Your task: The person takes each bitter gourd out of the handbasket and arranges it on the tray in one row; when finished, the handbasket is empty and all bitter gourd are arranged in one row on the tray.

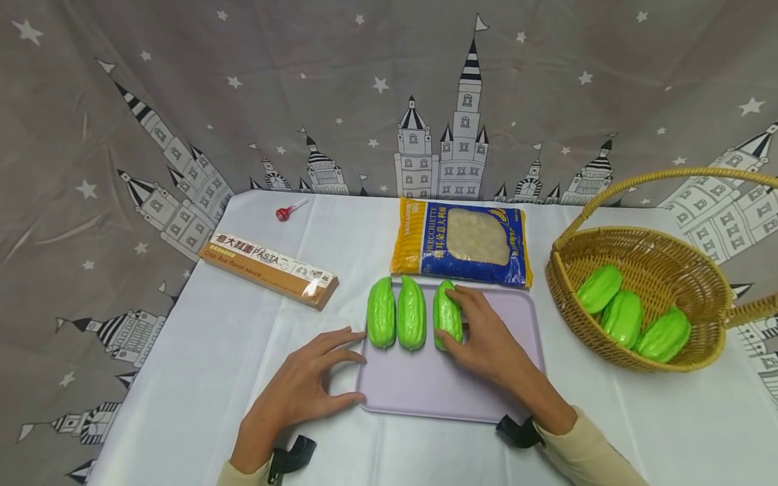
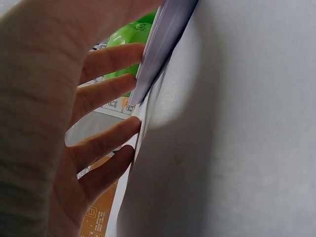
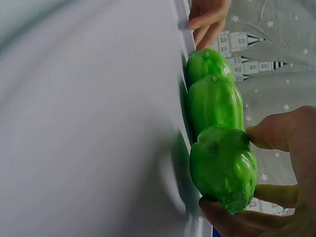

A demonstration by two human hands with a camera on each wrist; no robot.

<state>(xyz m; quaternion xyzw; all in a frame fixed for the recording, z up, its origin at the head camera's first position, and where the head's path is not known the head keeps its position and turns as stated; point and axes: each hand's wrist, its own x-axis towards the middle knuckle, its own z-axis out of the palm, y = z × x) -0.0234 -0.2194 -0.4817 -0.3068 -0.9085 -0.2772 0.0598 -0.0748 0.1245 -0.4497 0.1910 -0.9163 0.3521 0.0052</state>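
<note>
My right hand [image 1: 489, 341] grips a shiny green gourd [image 1: 446, 314] between thumb and fingers, over the right half of a pale purple tray [image 1: 413, 385]. In the right wrist view the thumb lies on one side of this gourd [image 3: 224, 165] and the fingers on the other. Two more green gourds, one at the left [image 1: 381, 314] and one beside it [image 1: 411, 314], lie side by side on the tray. My left hand [image 1: 298, 385] is at the tray's left edge, fingers spread and thumb apart, with fingertips right at the rim [image 2: 153, 54].
A wicker basket [image 1: 559, 283] with a tall handle stands at the right, holding three green gourds [image 1: 623, 317]. Behind the tray lies a blue and yellow pasta bag [image 1: 419, 236]. A long pasta box [image 1: 267, 270] and a red lollipop [image 1: 283, 214] lie at the left.
</note>
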